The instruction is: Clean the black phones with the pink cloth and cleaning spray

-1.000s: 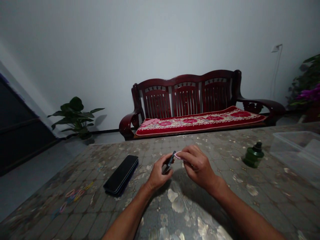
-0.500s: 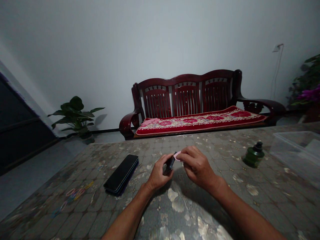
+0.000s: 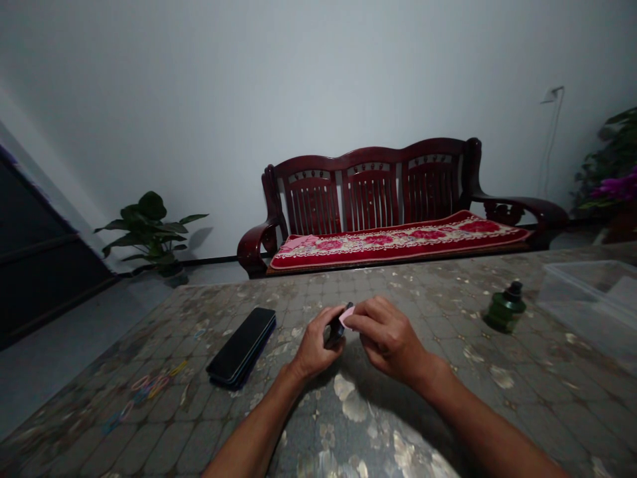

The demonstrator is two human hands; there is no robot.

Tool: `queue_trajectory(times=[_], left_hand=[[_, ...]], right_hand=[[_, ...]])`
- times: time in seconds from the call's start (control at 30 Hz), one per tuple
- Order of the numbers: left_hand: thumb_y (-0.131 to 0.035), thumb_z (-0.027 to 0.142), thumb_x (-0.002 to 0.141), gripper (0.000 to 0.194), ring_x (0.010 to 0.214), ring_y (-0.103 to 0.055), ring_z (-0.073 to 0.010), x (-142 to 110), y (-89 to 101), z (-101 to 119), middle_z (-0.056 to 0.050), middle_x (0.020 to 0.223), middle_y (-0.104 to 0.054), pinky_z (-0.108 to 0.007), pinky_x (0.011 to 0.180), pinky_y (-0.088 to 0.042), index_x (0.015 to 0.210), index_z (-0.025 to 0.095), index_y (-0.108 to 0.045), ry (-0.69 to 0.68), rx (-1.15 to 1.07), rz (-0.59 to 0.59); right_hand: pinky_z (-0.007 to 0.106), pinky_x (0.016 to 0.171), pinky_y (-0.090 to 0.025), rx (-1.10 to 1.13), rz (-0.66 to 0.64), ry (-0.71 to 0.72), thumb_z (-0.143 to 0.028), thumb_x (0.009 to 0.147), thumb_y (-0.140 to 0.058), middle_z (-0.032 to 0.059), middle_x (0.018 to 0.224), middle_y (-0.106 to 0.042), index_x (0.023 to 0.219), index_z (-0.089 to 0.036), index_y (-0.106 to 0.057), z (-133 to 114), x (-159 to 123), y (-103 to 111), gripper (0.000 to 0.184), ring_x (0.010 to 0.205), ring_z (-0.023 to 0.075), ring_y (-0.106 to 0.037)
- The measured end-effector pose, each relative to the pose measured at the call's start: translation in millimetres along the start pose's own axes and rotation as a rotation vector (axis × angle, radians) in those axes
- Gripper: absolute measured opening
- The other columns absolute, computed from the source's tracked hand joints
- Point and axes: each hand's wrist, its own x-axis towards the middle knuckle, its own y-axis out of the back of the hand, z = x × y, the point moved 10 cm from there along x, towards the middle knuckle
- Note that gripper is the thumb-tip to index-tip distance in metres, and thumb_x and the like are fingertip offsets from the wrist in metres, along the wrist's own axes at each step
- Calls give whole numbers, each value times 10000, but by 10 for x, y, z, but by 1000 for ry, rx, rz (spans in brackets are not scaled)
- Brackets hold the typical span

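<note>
My left hand [image 3: 318, 345] is wrapped round a dark, flat object that looks like a phone [image 3: 335, 332], held tilted on edge above the table; the palm and fingers hide much of it. Between the thumb and fingers of my right hand [image 3: 388, 335] is a small pink cloth [image 3: 347, 316], pressed against the dark object's right side. To the left of my hands lies a stack of black phones [image 3: 243, 348] on the patterned tablecloth [image 3: 343, 431].
Several coloured rubber bands [image 3: 154, 386] lie at the table's left. A green bottle [image 3: 505, 309] with a black cap and a clear plastic bin [image 3: 572, 318] stand right. Beyond the table are a wooden bench [image 3: 373, 192] and a potted plant [image 3: 149, 229].
My right hand has moved slightly left and down, bringing the pink cloth down along the side of the dark object. My left hand keeps its hold in nearly the same place.
</note>
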Motion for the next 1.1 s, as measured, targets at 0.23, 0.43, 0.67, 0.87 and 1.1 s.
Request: queue_trajectory(times=[0.23,0.43,0.67,0.87,1.1], left_hand=[[-613,154,731,604,1172,-622,-278,-14,-21,-18,-107,1263,-660,-413,1043,-473,1334,181,-584,-15,6,-11],[-609,136,722,610,1148,-629,-274,-11,-13,-19,-105,1240,-667,-417,1018,-488,1330,185,-587,-9,14,0],[-609,115,688,641,1169,-620,-279,-12,-11,-31,-99,1255,-665,-418,1042,-476,1325,188,-594,-6,11,8],[-610,127,708,630,1169,-619,-276,-12,-23,-44,-98,1269,-662,-427,1041,-475,1334,192,-587,8,0,-10],[-615,145,726,611,1173,-623,-276,-9,-18,-25,-100,1262,-670,-417,1047,-475,1336,182,-597,4,-5,0]], right_hand=[[341,727,-449,5,8,3,-6,804,-476,77,957,-648,1088,-211,-596,1,-3,7,371,852,219,-556],[337,729,-453,-15,33,-36,15,794,-471,77,956,-646,1092,-212,-607,60,-14,18,398,855,215,-556],[341,732,-461,27,13,18,1,788,-482,74,968,-657,1109,-207,-610,11,-30,-18,402,863,216,-569],[337,738,-472,9,56,-45,17,784,-469,71,955,-654,1099,-213,-634,79,-27,30,424,869,214,-580],[340,737,-483,13,59,-38,3,789,-470,68,966,-659,1140,-231,-632,63,-39,4,452,872,213,-583]])
